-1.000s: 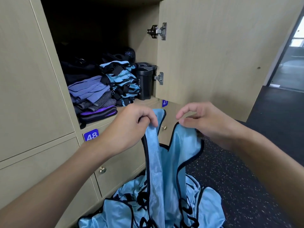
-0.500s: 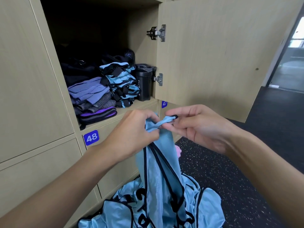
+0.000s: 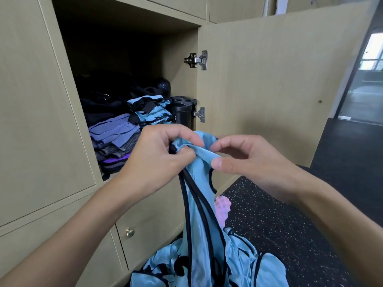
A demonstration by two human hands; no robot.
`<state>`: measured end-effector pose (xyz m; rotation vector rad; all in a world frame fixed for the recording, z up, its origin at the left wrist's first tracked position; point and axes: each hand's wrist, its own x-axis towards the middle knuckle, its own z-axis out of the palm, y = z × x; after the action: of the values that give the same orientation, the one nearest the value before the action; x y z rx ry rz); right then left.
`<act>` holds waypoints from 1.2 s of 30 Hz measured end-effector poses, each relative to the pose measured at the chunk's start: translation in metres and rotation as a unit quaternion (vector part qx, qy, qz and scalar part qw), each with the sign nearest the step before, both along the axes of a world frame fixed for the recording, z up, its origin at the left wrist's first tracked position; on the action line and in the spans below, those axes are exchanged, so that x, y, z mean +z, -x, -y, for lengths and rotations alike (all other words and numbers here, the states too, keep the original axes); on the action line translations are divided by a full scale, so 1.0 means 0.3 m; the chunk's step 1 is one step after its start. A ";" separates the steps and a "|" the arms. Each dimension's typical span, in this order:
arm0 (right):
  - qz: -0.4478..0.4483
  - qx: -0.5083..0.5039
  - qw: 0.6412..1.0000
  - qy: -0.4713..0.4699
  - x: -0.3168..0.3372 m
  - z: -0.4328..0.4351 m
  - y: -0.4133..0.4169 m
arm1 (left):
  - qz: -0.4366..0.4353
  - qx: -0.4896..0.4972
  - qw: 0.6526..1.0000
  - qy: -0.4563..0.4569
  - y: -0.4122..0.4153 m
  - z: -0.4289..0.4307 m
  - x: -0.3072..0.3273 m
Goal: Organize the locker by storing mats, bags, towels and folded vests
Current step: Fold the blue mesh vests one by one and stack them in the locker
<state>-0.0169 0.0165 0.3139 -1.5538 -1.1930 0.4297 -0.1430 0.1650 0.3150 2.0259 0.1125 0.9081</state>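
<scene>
The left grip (image 3: 157,162) is pinching the bunched straps of the blue vest (image 3: 199,172) at centre; the right grip (image 3: 248,162) is nipping the strap end at its 3 o'clock. The open locker (image 3: 174,59) is standing at 11 o'clock, folded vests (image 3: 151,112) stacked inside. The vest is hanging toward the loose pile (image 3: 238,264) at 6 o'clock; such slick fabric could slip, spoiling the fold.
</scene>
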 end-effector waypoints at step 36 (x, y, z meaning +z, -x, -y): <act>0.012 -0.125 0.973 -0.192 0.132 -0.051 -0.001 | 0.146 -0.029 0.981 0.123 -0.019 -0.055 0.168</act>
<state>-0.0167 0.0318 0.3537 -1.3481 -1.0118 0.0098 -0.1372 0.1815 0.3654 1.6427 0.0023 1.0870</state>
